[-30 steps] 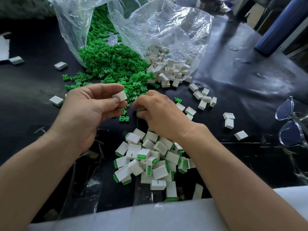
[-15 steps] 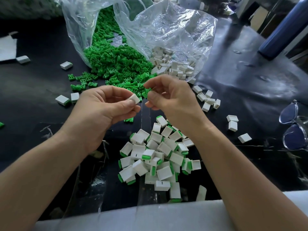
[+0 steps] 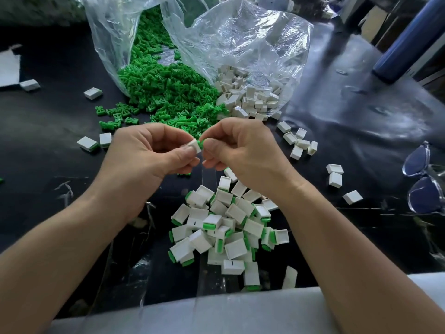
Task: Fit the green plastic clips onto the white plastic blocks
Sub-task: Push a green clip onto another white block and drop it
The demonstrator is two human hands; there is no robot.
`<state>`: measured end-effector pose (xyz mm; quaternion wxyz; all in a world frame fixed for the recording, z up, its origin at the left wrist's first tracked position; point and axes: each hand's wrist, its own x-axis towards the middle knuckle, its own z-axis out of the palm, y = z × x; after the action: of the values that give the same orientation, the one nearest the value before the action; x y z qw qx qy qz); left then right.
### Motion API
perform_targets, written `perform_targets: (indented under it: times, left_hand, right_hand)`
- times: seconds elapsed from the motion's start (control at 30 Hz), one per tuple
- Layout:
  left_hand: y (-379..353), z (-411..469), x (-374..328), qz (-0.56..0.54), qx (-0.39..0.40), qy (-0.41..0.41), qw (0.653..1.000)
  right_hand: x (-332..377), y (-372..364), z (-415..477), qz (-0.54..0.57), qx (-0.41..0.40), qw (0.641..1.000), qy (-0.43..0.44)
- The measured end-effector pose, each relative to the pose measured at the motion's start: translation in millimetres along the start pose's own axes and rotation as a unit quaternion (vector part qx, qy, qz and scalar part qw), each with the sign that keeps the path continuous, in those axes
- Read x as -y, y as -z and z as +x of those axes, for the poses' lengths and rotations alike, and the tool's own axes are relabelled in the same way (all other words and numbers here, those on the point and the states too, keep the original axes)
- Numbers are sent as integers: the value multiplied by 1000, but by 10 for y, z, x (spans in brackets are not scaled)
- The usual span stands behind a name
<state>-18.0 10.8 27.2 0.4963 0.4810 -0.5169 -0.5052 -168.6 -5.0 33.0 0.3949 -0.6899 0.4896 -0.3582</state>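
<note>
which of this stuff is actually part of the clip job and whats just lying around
Part of the job: white block pinched in the left hand, green clip pinched in the right hand, heap of green clips, heap of white blocks, pile of fitted blocks.
Lying about: clear-framed glasses, blue bottle, white card.

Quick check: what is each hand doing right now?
Left hand: pinches a white block.
Right hand: pinches a green clip, held at that block's end.
</note>
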Motion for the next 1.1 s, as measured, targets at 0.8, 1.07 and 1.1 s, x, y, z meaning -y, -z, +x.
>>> perform_targets:
  times: [0.8, 1.07, 1.1]
  left_hand:
    - [26, 16, 1, 63, -3, -37, 997]
    - [43, 38, 16, -20, 40, 24, 999]
    - [44, 40, 16, -29, 47, 35, 998]
  right_hand:
    - [50, -33, -31, -79, -14, 996, 27]
    - [73, -45, -42, -123, 16, 991, 48]
    - [79, -41, -42, -128, 20, 991, 45]
